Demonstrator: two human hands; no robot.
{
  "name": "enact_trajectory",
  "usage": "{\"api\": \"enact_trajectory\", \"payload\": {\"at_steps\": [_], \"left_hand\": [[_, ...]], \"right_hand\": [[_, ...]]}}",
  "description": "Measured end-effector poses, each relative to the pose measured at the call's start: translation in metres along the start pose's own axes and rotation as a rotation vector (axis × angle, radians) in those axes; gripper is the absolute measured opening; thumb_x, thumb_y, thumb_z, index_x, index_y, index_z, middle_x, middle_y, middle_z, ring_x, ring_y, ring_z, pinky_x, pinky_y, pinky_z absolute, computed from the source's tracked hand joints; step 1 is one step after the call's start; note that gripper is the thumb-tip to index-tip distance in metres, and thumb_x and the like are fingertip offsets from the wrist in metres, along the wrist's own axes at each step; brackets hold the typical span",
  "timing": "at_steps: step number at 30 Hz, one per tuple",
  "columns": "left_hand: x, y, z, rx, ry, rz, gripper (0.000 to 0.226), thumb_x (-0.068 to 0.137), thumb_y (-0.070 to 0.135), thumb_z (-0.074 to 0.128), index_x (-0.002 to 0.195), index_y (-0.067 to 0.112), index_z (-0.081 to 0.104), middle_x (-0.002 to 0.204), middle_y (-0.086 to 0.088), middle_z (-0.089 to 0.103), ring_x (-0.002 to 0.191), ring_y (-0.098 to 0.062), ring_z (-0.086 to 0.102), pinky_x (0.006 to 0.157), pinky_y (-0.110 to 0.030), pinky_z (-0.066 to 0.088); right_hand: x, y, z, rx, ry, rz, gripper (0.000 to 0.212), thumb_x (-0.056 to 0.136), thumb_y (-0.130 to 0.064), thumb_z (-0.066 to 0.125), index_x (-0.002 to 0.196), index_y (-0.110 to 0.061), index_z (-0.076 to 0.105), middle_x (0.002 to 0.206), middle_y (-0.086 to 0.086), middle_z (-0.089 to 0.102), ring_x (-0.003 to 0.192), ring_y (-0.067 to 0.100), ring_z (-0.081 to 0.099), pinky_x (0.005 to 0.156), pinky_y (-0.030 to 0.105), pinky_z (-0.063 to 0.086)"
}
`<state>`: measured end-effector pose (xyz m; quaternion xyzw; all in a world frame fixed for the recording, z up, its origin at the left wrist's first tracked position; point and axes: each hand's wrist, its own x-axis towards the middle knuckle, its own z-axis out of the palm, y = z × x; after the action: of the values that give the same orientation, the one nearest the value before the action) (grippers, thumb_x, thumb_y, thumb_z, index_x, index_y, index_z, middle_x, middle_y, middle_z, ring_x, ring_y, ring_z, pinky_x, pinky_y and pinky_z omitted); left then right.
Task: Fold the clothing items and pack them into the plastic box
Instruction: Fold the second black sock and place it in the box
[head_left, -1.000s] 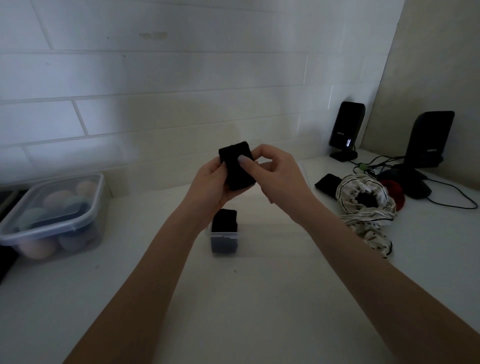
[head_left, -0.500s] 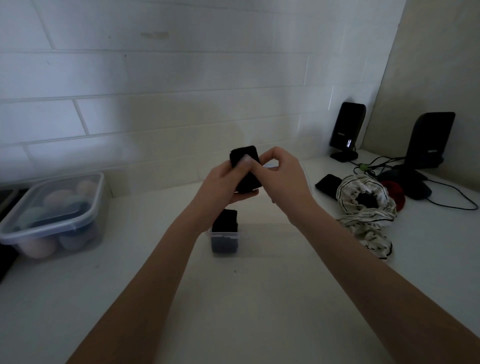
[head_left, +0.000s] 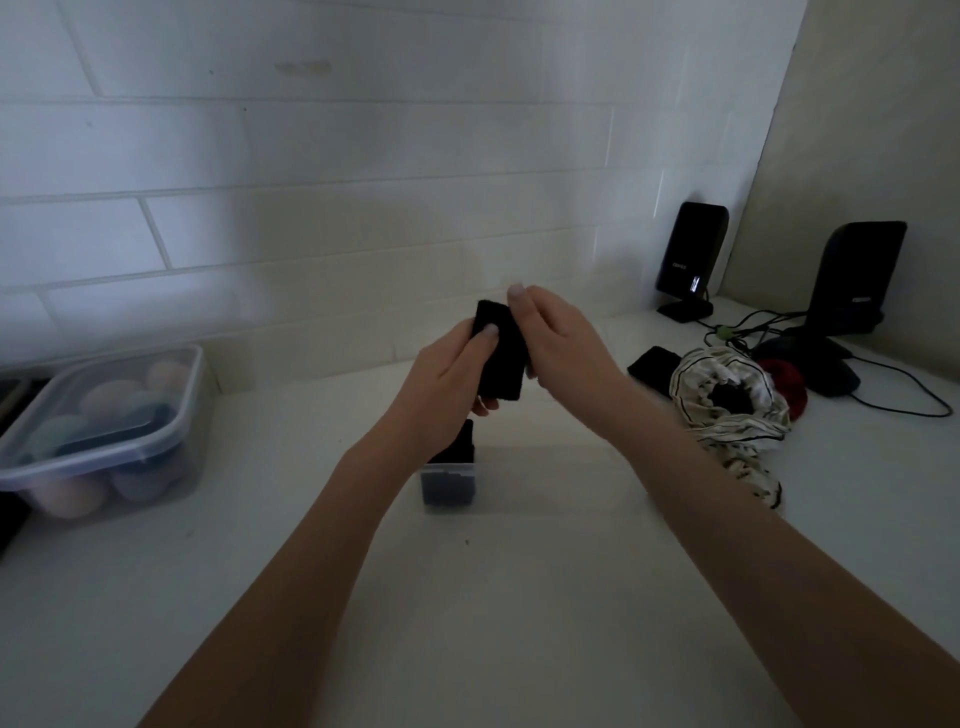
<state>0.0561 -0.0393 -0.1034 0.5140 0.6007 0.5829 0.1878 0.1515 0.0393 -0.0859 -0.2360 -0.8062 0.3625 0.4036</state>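
The left hand (head_left: 453, 384) grips a folded black cloth (head_left: 500, 354), thumb on its front face and fingers curled behind. The right hand (head_left: 558, 338) pinches the cloth's upper right edge between thumb and fingers. Both hands hold the item in the air, above the white countertop (head_left: 519, 597) and just above and behind the small clear plastic box (head_left: 448, 483).

The box stands directly below the left wrist and already contains one dark folded piece, which rises above its rim. Its free width looks narrow.

Recommended procedure for the step in hand: keep the fold compressed with the thumb, align the edges with the right hand, then lower the item beside the piece already packed. Release only after the lower edge is seated, since a soft fold is likely to spring open.

Orientation: the cloth forms a narrow rectangle. Its long axis runs near vertical, with the top tilted slightly to the left. One broad face points toward the camera.

Unfolded items remain well to the right: a striped white garment (head_left: 727, 410), a flat black piece (head_left: 652, 366) and a red item (head_left: 787, 379).
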Motion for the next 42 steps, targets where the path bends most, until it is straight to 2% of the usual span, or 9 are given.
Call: {"api": "enact_trajectory", "payload": {"at_steps": [6, 9, 12, 15, 22, 26, 29, 33, 42], "left_hand": [[-0.001, -0.002, 0.0, 0.174, 0.172, 0.185, 0.038, 0.1, 0.033, 0.032, 0.09, 0.004, 0.055, 0.068, 0.002, 0.051, 0.057, -0.004, 0.047, 0.052, -0.017, 0.041], [-0.001, -0.003, 0.001, 0.318, 0.282, 0.287, 0.036, 0.1, 0.031, 0.031, 0.082, 0.008, 0.052, 0.06, 0.007, 0.047, 0.053, -0.004, 0.047, 0.049, -0.012, 0.037], [-0.001, -0.004, 0.001, 0.461, 0.385, 0.297, 0.037, 0.095, 0.039, 0.026, 0.077, 0.015, 0.049, 0.055, 0.01, 0.045, 0.048, -0.007, 0.046, 0.047, -0.013, 0.035], [-0.002, -0.003, -0.002, 0.507, 0.453, 0.302, 0.037, 0.095, 0.04, 0.025, 0.071, 0.019, 0.045, 0.05, 0.01, 0.042, 0.046, -0.007, 0.044, 0.045, -0.016, 0.028], [0.001, -0.003, 0.001, 0.317, 0.376, 0.281, 0.043, 0.1, 0.031, 0.031, 0.058, 0.025, 0.038, 0.051, 0.007, 0.041, 0.049, -0.004, 0.044, 0.046, -0.015, 0.033], [0.003, -0.004, 0.002, 0.187, 0.343, 0.198, 0.045, 0.1, 0.031, 0.03, 0.057, 0.02, 0.037, 0.053, 0.005, 0.04, 0.045, -0.002, 0.04, 0.046, -0.012, 0.033], [0.004, -0.003, 0.001, 0.178, 0.344, 0.171, 0.046, 0.101, 0.031, 0.029, 0.057, 0.019, 0.037, 0.053, 0.005, 0.039, 0.044, -0.002, 0.039, 0.045, -0.012, 0.032], [0.004, -0.001, -0.003, 0.149, 0.369, 0.173, 0.043, 0.1, 0.029, 0.032, 0.059, 0.018, 0.039, 0.055, 0.004, 0.041, 0.043, 0.002, 0.041, 0.044, -0.011, 0.032], [0.004, -0.008, -0.013, 0.651, 0.341, 0.272, 0.045, 0.096, 0.042, 0.03, 0.068, 0.014, 0.052, 0.06, -0.002, 0.059, 0.057, -0.023, 0.058, 0.058, -0.039, 0.047]], "right_hand": [[-0.008, -0.002, 0.01, -0.156, 0.03, -0.181, 0.03, 0.1, -0.024, 0.038, 0.071, -0.016, 0.035, 0.056, -0.007, 0.039, 0.048, 0.003, 0.041, 0.049, 0.014, 0.033], [-0.01, -0.003, 0.019, 0.022, 0.102, -0.098, 0.032, 0.1, -0.025, 0.038, 0.069, -0.015, 0.038, 0.058, -0.003, 0.04, 0.05, 0.003, 0.039, 0.048, 0.014, 0.032], [-0.015, -0.008, 0.029, 0.248, 0.064, 0.134, 0.039, 0.1, -0.037, 0.03, 0.093, -0.003, 0.05, 0.071, 0.01, 0.055, 0.055, 0.012, 0.051, 0.039, 0.016, 0.038], [-0.02, -0.008, 0.037, 0.188, 0.054, 0.177, 0.048, 0.099, -0.046, 0.025, 0.101, -0.006, 0.052, 0.081, 0.018, 0.066, 0.055, 0.023, 0.06, 0.039, 0.024, 0.042], [-0.024, -0.012, 0.038, 0.16, 0.146, 0.025, 0.03, 0.101, -0.029, 0.03, 0.084, -0.008, 0.043, 0.067, 0.004, 0.045, 0.061, 0.015, 0.045, 0.062, 0.041, 0.046], [-0.019, -0.012, 0.039, 0.337, 0.1, 0.126, 0.027, 0.102, -0.022, 0.03, 0.085, -0.006, 0.044, 0.069, 0.01, 0.042, 0.062, 0.016, 0.045, 0.06, 0.03, 0.043], [-0.018, -0.011, 0.04, 0.275, 0.115, 0.124, 0.026, 0.101, -0.024, 0.032, 0.087, -0.005, 0.044, 0.07, 0.008, 0.046, 0.071, 0.022, 0.051, 0.064, 0.038, 0.049], [-0.013, -0.015, 0.023, 0.203, -0.05, 0.128, 0.026, 0.1, -0.032, 0.035, 0.093, -0.008, 0.044, 0.069, 0.004, 0.051, 0.051, 0.014, 0.053, 0.035, 0.02, 0.04], [-0.002, -0.012, -0.026, -0.067, -0.42, 0.289, 0.008, 0.093, -0.021, 0.055, 0.089, -0.016, 0.05, 0.072, 0.007, 0.061, 0.055, 0.017, 0.059, 0.042, 0.021, 0.05]]}}
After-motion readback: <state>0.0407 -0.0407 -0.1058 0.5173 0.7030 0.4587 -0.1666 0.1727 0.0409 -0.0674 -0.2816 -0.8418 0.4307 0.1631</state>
